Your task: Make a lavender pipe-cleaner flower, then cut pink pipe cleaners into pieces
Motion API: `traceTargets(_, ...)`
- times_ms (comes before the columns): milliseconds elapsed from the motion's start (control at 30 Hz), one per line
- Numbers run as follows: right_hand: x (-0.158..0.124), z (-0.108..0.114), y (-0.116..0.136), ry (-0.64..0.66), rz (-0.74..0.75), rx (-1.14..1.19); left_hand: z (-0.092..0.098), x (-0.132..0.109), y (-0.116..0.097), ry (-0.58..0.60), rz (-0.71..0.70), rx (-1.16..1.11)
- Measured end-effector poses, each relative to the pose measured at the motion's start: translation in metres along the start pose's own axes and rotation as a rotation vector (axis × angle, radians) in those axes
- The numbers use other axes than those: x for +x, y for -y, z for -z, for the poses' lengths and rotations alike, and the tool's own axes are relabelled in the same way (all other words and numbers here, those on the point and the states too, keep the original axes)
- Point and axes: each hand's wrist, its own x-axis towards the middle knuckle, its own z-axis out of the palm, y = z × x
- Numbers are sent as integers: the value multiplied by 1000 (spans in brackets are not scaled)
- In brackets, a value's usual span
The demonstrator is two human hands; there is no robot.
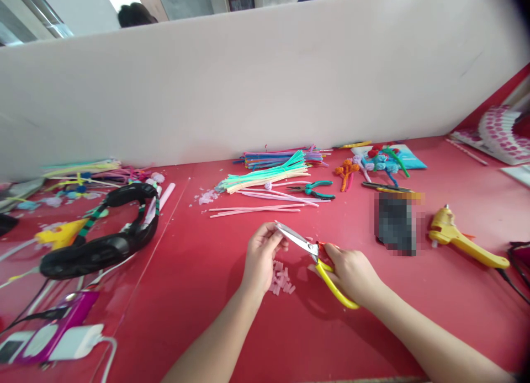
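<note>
My right hand grips a pair of scissors with yellow and orange handles, its blades pointing up and left. At the blade tips, the thumb and fingers of my left hand are pinched together. What they hold is too small to make out. Below, between both hands, a small heap of short pink cut pieces lies on the red table. Just beyond my hands, long pink pipe cleaners lie side by side.
Behind are bundled pipe cleaners, teal-handled pliers and pipe-cleaner flowers. A yellow glue gun lies right, past a blurred dark object. Left are a black ring-shaped device and a purple power strip. A white partition stands behind.
</note>
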Motion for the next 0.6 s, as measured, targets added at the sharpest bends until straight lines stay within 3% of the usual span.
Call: traceTargets(600,0,1,4,18,-14,-20,0,-1,2,10,-33,-41)
